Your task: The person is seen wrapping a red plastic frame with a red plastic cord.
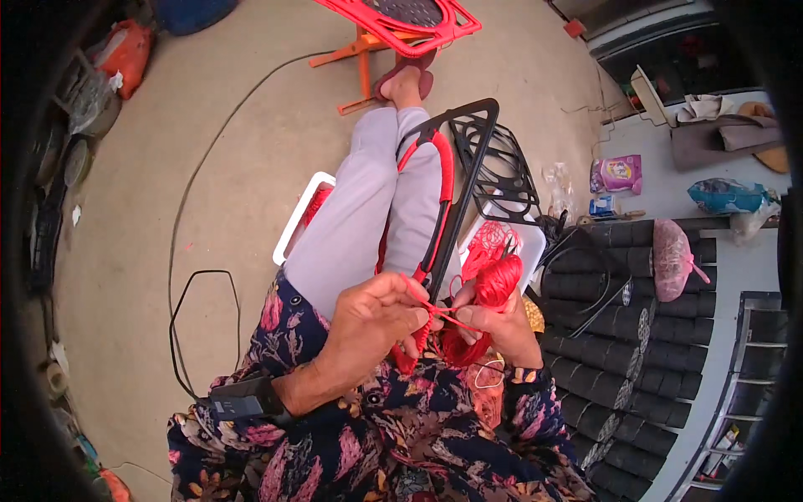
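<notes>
A black frame (pixel 470 180) leans across my lap, with red cord wound tightly around part of its inner curved bar (pixel 446 167). My left hand (pixel 378 318) is closed in a pinch on a strand of the red cord, by the frame's lower end. To its right, my right hand (pixel 505 329) grips a wound bundle of red cord (pixel 499 281). Strands cross between the two hands. Some left fingertips are hidden behind the cord and frame. More red cord lies below the hands against my patterned top.
A white tub (pixel 530 248) of loose red cord stands right of my legs, beside black openwork frames (pixel 506 171). A red-wrapped frame (pixel 401 33) rests on an orange stand (pixel 365 71) ahead. Stacked black rolls (pixel 598 343) fill the right. A black cable (pixel 188 184) crosses the floor at left.
</notes>
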